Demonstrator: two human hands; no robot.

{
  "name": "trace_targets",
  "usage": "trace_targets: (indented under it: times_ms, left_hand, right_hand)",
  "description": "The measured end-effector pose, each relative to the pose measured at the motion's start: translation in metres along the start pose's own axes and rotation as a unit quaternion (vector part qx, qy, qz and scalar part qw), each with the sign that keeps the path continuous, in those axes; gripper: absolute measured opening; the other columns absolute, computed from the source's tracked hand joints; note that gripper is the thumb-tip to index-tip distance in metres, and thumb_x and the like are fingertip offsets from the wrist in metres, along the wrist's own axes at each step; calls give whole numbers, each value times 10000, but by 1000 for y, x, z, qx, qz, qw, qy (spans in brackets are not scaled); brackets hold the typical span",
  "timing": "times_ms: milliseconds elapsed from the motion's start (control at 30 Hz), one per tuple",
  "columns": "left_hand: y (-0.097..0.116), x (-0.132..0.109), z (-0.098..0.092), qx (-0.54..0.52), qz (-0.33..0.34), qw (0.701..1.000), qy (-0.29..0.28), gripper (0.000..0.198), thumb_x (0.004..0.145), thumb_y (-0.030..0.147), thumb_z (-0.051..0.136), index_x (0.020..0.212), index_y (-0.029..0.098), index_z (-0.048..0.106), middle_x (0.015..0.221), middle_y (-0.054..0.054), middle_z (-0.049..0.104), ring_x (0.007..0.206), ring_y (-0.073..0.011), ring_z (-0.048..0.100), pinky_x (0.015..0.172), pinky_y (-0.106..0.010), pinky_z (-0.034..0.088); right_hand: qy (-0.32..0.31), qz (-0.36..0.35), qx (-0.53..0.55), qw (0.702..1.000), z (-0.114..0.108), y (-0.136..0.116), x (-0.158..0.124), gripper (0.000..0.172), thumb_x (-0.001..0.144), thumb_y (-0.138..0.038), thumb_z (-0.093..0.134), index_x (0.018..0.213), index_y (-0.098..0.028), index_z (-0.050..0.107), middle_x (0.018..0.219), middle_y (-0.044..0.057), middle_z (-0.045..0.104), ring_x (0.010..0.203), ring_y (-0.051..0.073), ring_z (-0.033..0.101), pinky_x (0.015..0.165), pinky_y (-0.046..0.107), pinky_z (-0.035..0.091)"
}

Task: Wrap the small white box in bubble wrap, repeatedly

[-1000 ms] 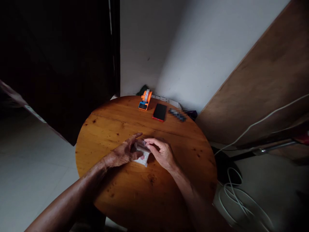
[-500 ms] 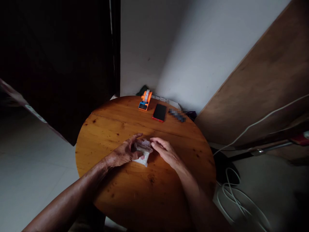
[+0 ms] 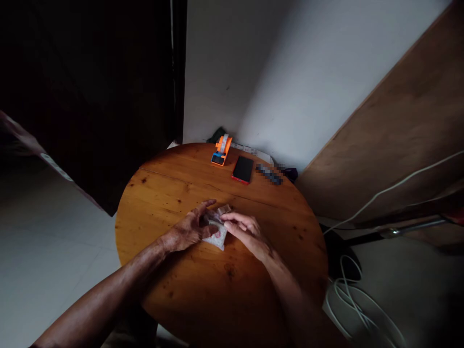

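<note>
The two bare hands meet over a small white packet (image 3: 218,239) with pinkish marks, which lies near the middle of the round wooden tabletop (image 3: 166,191). The left hand (image 3: 187,231) comes in from the near left, its index finger stretched toward the far side and its thumb laid over the packet's upper face; thumb and index stand apart, and whether the hand grips or only presses cannot be told. The right hand (image 3: 249,233) comes in from the near right with its fingers bent and close together at the packet's far right edge; whether they pinch it cannot be told either. A small shiny brownish piece (image 3: 224,209) shows just beyond the right fingertips, at the packet's far end. Toward the far edge of the tabletop stands an orange and blue tape dispenser (image 3: 222,149) with a pale roll on it; to its right lies a phone (image 3: 242,170) with a dark screen and red edges, and right of that a dark, pixelated object (image 3: 268,174). A pale wall (image 3: 282,82) rises behind, and a white cable (image 3: 377,195) runs at the right, with loops near the floor (image 3: 50,232).
</note>
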State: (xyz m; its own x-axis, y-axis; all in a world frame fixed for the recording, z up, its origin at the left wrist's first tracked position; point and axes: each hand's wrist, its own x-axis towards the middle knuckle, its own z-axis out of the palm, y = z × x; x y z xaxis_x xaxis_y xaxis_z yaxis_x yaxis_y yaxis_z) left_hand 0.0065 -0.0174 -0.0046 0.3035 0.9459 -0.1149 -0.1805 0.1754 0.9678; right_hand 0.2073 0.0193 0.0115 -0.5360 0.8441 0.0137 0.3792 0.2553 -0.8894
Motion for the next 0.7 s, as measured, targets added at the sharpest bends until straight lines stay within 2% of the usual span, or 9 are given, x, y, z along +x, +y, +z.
trace_targets:
  times_ms: [167,367,500,700]
  left_hand:
    - [1,1,1,7,1,1000,3,874,747,249,788,1477,165,315,1140,-121,611,919,-184,584,809,-321,467]
    - [1,1,1,-5,10,1000,-3,736,739,308,799,1377,207,446,1075,-82,610,886,-173,570,754,-292,441]
    - [0,2,0,-13,6,1000,-2,783,720,317,815,1391,203,428,1092,-87,614,894,-175,571,760,-295,443]
    - [3,2,0,-19,-4,1000,-9,815,734,288,809,1428,212,390,1134,-100,628,898,-173,583,766,-297,442]
  right_hand:
    - [13,-12,-7,1000,3,-1,-3,307,856,-365,568,1085,-211,703,926,50,723,793,180,648,673,289,484]
    - [19,-17,44,999,3,6,-2,337,834,-322,597,1146,-201,641,980,53,685,871,178,656,757,310,521]
    - [26,-21,74,997,6,10,-2,352,848,-282,573,1189,-209,618,1017,56,684,924,181,659,795,322,532]
    - [21,-37,41,998,7,4,-5,361,863,-240,552,1221,-227,594,1037,55,693,928,183,661,818,343,530]
